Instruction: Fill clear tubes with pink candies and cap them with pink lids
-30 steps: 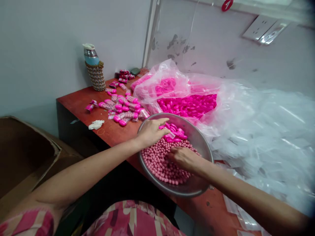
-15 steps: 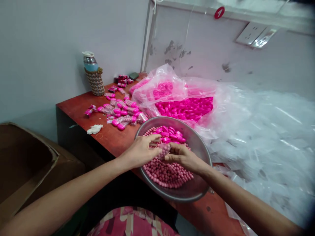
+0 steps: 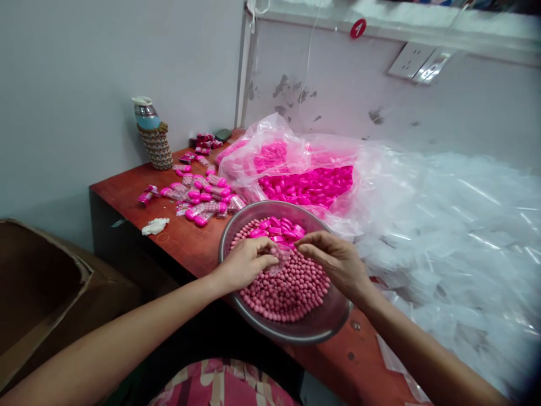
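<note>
My left hand (image 3: 249,260) is closed around a small clear plastic container (image 3: 281,261) with pink beads showing inside. It is held over a metal bowl (image 3: 338,321). Close to the container's mouth is my right hand (image 3: 333,256), thumb and index finger drawn together; what they pinch, if anything, is too small to make out. Beneath both hands, the bowl holds many round pink beads (image 3: 291,293). A heap of bright pink plastic caps (image 3: 276,228) lies on the beads at the bowl's far side.
Behind the bowl, a clear plastic bag (image 3: 274,127) holds more pink caps. Filled, capped containers (image 3: 207,194) are piled at left, near a bottle in a woven sleeve (image 3: 154,144). Clear plastic (image 3: 443,225) covers the right side. A cardboard box (image 3: 84,293) stands at lower left.
My right hand has drawn back to the right from the container, which stays in my left hand. The view has shifted slightly, moving the scene left.
</note>
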{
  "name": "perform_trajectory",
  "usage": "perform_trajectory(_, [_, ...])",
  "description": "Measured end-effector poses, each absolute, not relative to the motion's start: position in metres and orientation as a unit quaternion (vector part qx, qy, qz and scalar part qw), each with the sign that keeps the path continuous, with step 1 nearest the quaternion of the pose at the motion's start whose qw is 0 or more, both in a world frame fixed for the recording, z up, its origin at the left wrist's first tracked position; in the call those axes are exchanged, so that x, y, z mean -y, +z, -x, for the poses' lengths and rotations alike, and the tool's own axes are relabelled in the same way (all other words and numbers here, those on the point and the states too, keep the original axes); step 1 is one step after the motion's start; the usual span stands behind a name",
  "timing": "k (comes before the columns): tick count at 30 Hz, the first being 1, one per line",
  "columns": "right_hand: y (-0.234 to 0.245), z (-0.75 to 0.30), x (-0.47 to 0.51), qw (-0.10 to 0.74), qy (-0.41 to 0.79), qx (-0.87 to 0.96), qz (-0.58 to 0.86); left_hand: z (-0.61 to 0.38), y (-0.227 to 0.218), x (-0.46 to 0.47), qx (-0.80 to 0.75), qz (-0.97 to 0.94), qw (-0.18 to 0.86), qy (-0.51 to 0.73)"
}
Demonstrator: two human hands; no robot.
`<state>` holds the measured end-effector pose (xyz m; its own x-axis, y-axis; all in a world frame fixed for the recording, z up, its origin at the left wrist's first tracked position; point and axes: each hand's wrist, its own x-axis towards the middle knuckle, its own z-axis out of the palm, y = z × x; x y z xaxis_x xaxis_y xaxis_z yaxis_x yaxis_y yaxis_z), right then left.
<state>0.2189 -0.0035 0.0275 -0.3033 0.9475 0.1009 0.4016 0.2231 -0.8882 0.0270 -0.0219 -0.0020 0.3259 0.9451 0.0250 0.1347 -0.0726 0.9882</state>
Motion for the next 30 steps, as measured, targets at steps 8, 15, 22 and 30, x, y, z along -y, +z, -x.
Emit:
perform_trajectory(8, [0.043, -0.213, 0.003, 0.320, 0.329, 0.778, 0.429, -0.032, 0.001, 0.024, -0.417, -0.676, 0.474, 0.381])
perform_trajectory(15, [0.032, -0.257, -0.030, 0.218, 0.216, 0.811, 0.498, -0.020, 0.002, 0.020, -0.435, -0.618, 0.501, 0.421])
perform_trajectory(22, [0.001, -0.234, -0.051, -0.071, 0.028, 0.906, 0.417, -0.019, 0.004, 0.017, -0.419, -0.405, 0.639, 0.502])
perform_trajectory(30, [-0.012, -0.207, -0.056, -0.040, -0.011, 0.926, 0.374, -0.020, 0.004, 0.016, -0.422, -0.402, 0.637, 0.504])
